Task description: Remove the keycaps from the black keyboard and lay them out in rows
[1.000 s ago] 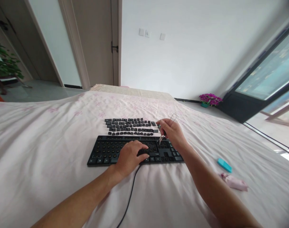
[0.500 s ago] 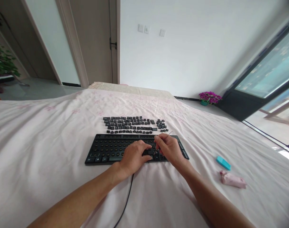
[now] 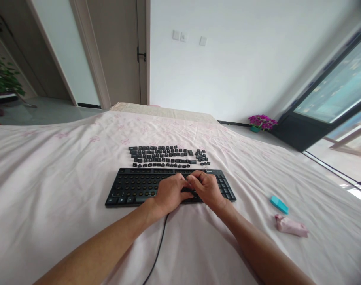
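Observation:
A black keyboard (image 3: 129, 183) lies on the pale bed cover, and many of its left and middle key positions have no caps. My left hand (image 3: 171, 192) rests on its right-middle part, thumb and index finger apart, the other fingers curled out of sight. Close beside it, my right hand (image 3: 206, 188) is pinched over the same area. A thin wire-like tool (image 3: 205, 168) shows faintly above the knuckles of that hand; its lower end is hidden. Removed black keycaps (image 3: 161, 155) lie in rows behind the keyboard, with a smaller cluster of keycaps (image 3: 201, 155) at their right.
A black cable (image 3: 159, 253) runs from the keyboard toward me. To the right on the bed cover (image 3: 248, 237) lie a bright blue object (image 3: 279, 204) and a crumpled pink packet (image 3: 291, 226). Purple flowers (image 3: 261, 120) stand on the floor by the wall.
My right hand has moved slightly left and down, closer to my left hand, and the wire-like tool shows less. My left hand stays almost in place.

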Available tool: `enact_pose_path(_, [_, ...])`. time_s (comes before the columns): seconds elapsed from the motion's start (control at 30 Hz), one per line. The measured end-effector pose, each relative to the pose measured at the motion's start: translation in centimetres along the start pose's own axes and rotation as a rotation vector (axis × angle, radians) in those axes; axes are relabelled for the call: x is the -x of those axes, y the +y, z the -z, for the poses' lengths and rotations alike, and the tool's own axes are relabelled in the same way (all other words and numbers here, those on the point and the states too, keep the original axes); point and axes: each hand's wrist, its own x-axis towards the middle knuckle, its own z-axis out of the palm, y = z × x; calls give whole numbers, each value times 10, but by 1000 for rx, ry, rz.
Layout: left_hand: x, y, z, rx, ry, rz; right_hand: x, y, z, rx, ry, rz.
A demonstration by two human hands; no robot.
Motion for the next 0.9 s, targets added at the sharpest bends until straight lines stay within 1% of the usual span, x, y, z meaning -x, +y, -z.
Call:
enact_pose_path(0.07, [1,4,-4,-16,41,5,1,4,-4,-12,21,6])
enact_pose_path(0.13, [1,7,-7,-32,79,22,4,7,-8,-25,45,66])
enact_pose_path(0.23, [0,11,-11,-67,124,26,10,8,-13,-55,140,233])
enact_pose_path(0.3, [1,12,-13,-90,150,-9,12,7,-15,-67,190,346])
enact_pose_path(0.37, [3,13,-15,-105,173,-51,12,5,-15,-64,216,412])
enact_pose_path(0.43, [6,13,-16,-112,177,-65,11,4,-14,-39,217,473])
enact_pose_path(0.53, [9,13,-15,-108,157,-40,10,1,-12,36,160,608])
enact_pose_path(0.57, [10,13,-15,-104,148,-29,10,1,-12,61,141,627])
enact_pose_path(0.6, [10,13,-15,-98,139,-21,10,0,-11,81,129,616])
enact_pose_path(0.63, [10,13,-15,-90,133,-13,10,0,-11,95,123,574])
enact_pose_path(0.73, [8,12,-13,-46,125,18,10,-3,-9,107,116,383])
enact_pose_path(0.77, [7,12,-12,-22,127,39,11,-5,-8,115,113,343])
enact_pose_path(0.9, [4,12,-8,148,123,164,7,-13,3,216,136,315])
